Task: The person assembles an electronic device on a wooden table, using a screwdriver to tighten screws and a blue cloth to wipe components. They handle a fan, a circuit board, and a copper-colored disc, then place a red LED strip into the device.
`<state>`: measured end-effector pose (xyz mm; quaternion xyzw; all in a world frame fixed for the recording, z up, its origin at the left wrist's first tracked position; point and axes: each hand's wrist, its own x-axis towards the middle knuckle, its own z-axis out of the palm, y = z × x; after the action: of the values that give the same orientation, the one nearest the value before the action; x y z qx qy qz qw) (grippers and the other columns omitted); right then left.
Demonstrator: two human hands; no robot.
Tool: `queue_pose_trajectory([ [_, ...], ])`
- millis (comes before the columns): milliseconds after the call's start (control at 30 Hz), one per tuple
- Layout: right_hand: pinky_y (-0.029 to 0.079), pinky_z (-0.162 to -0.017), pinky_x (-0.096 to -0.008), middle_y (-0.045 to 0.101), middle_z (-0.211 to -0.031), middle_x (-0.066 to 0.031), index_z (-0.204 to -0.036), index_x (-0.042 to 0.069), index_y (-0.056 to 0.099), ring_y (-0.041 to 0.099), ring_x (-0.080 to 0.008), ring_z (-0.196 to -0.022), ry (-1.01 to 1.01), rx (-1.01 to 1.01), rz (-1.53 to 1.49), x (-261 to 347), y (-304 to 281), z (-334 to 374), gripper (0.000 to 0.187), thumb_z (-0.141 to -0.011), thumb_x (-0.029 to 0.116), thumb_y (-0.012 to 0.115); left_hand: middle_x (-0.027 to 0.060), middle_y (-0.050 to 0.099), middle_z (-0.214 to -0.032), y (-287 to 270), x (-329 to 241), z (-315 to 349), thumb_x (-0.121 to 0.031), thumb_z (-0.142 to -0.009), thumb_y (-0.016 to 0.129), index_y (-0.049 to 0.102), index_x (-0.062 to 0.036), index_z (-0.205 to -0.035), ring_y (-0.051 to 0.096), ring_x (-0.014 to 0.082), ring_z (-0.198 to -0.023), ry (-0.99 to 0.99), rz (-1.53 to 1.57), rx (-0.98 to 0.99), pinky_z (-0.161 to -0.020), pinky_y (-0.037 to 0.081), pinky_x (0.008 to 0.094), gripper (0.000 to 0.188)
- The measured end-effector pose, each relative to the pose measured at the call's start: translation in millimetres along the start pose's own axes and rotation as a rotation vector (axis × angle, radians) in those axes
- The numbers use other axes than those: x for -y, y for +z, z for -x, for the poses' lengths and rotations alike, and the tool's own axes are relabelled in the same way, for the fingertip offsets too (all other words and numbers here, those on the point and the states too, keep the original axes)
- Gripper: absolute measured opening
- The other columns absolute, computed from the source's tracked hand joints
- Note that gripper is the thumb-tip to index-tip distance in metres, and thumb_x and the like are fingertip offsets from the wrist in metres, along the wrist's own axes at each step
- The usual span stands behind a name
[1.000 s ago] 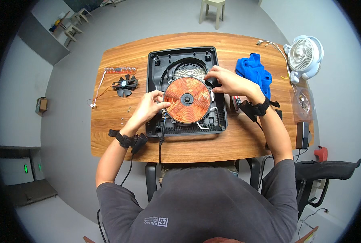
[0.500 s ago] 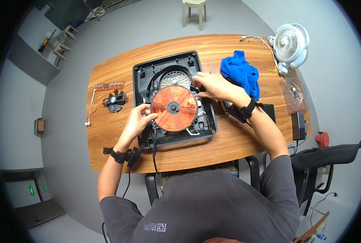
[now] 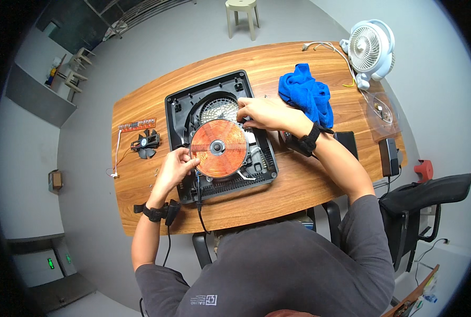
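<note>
A round copper induction coil [image 3: 218, 161] lies over the black open housing [image 3: 180, 94] of an induction cooker, with a round vent grille [image 3: 218, 107] partly showing behind it. My left hand [image 3: 177, 165] pinches the coil's left edge between thumb and fingers. At the coil's upper right edge is my right hand [image 3: 267, 113], its fingers curled down beside the grille. Whatever its fingertips hold there is hidden. Pale wires and a white part show along the coil's right side, and a black cable [image 3: 199, 203] runs from the housing's near edge.
Left of the housing lie a small black fan [image 3: 145, 143] and a narrow circuit strip [image 3: 138, 125] with a white cable. A blue cloth [image 3: 307, 95], white desk fan [image 3: 370, 50], plastic bag [image 3: 382, 113] and black power adapter [image 3: 388, 157] are at the right. Chairs stand nearby.
The whole view has shifted, so the table and housing appear farther left and slightly turned. Both hands stay at the coil's edge, with little change in their hold.
</note>
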<state>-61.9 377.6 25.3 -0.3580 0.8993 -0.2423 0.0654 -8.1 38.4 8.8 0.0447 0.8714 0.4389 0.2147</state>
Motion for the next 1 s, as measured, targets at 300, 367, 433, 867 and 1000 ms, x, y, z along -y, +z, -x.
queue_pose_trajectory([
  [300,0.053,-0.082,-0.0427,0.061,-0.104,-0.0107,-0.107,0.005,0.07,0.065,-0.0328,-0.098,-0.019,0.003,-0.024,-3.0,4.3,-9.0,0.023,-0.086,0.01,0.075,-0.0004,0.062,-0.066,-4.0,2.4,-0.9,-0.023,-0.089,0.08,0.068,0.0012,-0.09,0.057,0.0054,-0.057,0.024,-0.111,-0.009,-0.053,0.044,0.0242,0.027],
  [367,0.053,-0.082,-0.0421,0.062,-0.103,-0.0114,-0.106,0.004,0.069,0.065,-0.0331,-0.097,-0.03,0.002,-0.03,-5.3,6.1,-10.5,0.022,-0.085,0.009,0.075,0.0008,0.063,-0.065,-5.9,1.1,-1.5,-0.024,-0.089,0.081,0.068,0.0014,-0.089,0.058,0.0064,-0.057,0.028,-0.148,-0.003,-0.053,0.045,0.0249,0.028],
  [433,0.053,-0.082,-0.0416,0.062,-0.102,-0.0114,-0.105,0.003,0.069,0.065,-0.033,-0.097,-0.026,0.011,-0.036,-5.3,6.4,-12.5,0.022,-0.085,0.008,0.075,0.0021,0.064,-0.065,-8.1,0.4,-2.2,-0.025,-0.088,0.081,0.068,0.0017,-0.089,0.06,0.0074,-0.057,0.026,-0.191,0.001,-0.052,0.046,0.0257,0.03],
  [867,0.053,-0.08,-0.041,0.063,-0.1,-0.0104,-0.104,0.006,0.07,0.066,-0.0313,-0.095,0.02,0.014,-0.046,-1.5,5.2,-6.9,0.02,-0.085,0.009,0.075,0.0032,0.066,-0.065,-9.7,-1.7,-2.7,-0.026,-0.086,0.082,0.068,0.0011,-0.088,0.061,0.0089,-0.057,0.024,-0.198,0.042,-0.053,0.048,0.0273,0.031],
  [1000,0.053,-0.08,-0.0413,0.063,-0.101,-0.0101,-0.104,0.006,0.07,0.066,-0.0311,-0.096,0.026,0.015,-0.051,-2.5,6.5,-10.3,0.019,-0.085,0.01,0.075,0.0039,0.066,-0.064,-10.9,1.0,-4.4,-0.027,-0.086,0.082,0.068,0.0013,-0.087,0.062,0.0095,-0.057,0.027,-0.21,0.038,-0.053,0.048,0.0277,0.031],
])
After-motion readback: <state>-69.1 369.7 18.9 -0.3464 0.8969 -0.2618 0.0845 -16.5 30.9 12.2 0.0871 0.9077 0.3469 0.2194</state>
